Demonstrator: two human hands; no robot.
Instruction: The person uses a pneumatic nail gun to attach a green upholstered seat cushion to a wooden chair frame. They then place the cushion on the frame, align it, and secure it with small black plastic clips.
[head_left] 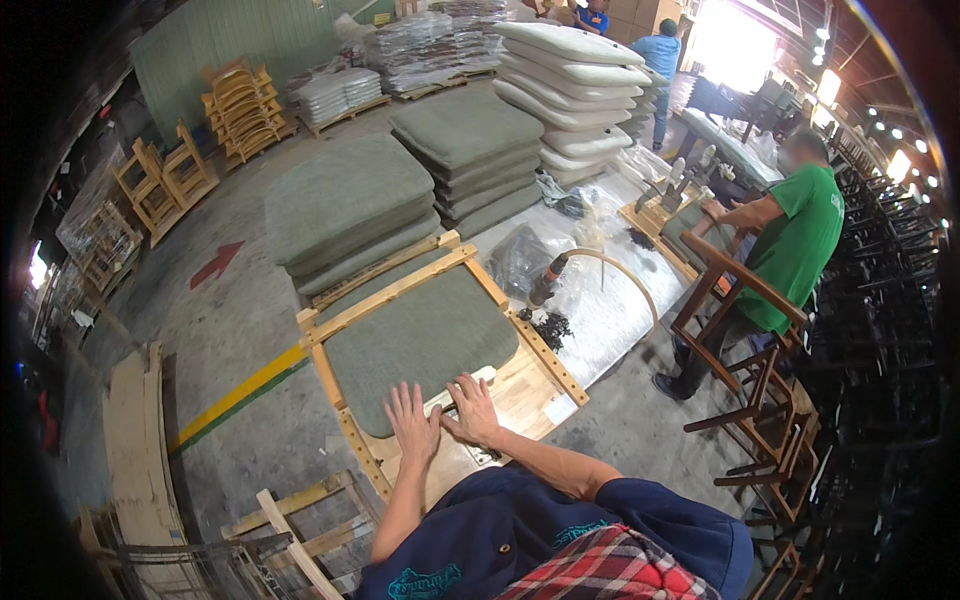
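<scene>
A grey-green seat cushion (430,335) lies flat inside a wooden frame jig (392,300) on the workbench. My left hand (412,425) rests on the cushion's near edge, fingers stretched out and spread. Close beside it, my right hand (473,412) lies over a pale wooden bar (484,376) along that same edge. Its fingers are extended, and the bar is partly hidden under both hands. Just right of the jig stands a power screwdriver (545,284) with a curved hose, beside a heap of small black parts (552,329).
Behind the jig rise stacks of grey-green cushions (345,195) and white cushions (570,85). Clear plastic bags (525,262) lie on the bench. At right, a co-worker in a green shirt (795,240) works near a brown chair frame (745,350). Wooden frames (300,515) stand at lower left.
</scene>
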